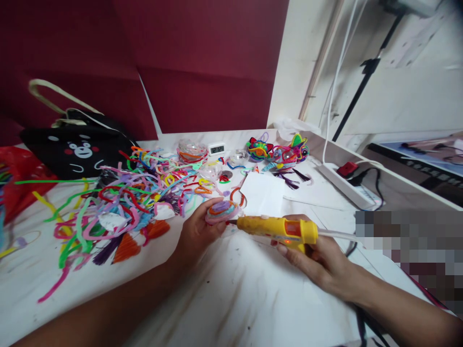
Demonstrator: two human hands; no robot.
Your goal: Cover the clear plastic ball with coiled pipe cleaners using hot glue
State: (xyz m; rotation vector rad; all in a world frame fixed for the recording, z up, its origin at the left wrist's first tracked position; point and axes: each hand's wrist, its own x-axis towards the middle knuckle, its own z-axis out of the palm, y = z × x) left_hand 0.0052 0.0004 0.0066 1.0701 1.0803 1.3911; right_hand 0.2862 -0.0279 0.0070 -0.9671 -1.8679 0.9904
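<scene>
My left hand (198, 233) is closed around a round pipe-cleaner craft piece (221, 211), coloured in purple, orange, blue and pink bands. From the right, my right hand (318, 262) grips a yellow hot glue gun (277, 230), with a small orange light glowing on it. Its dark nozzle points left and reaches the right edge of the craft piece; I cannot tell whether it touches. A pale glue stick (336, 234) sticks out of the gun's back end. Just behind the gun lies a white sheet of paper (263, 193), with a bent red pipe cleaner (237, 196) beside it.
A heap of coloured pipe cleaners (123, 202) and tassels spreads across the left. Behind stand a black bag (77, 149), a small digital clock (216, 150), clear plastic domes (210, 171) and finished pipe-cleaner figures (289, 154). A power strip (349, 188) with cords lies right.
</scene>
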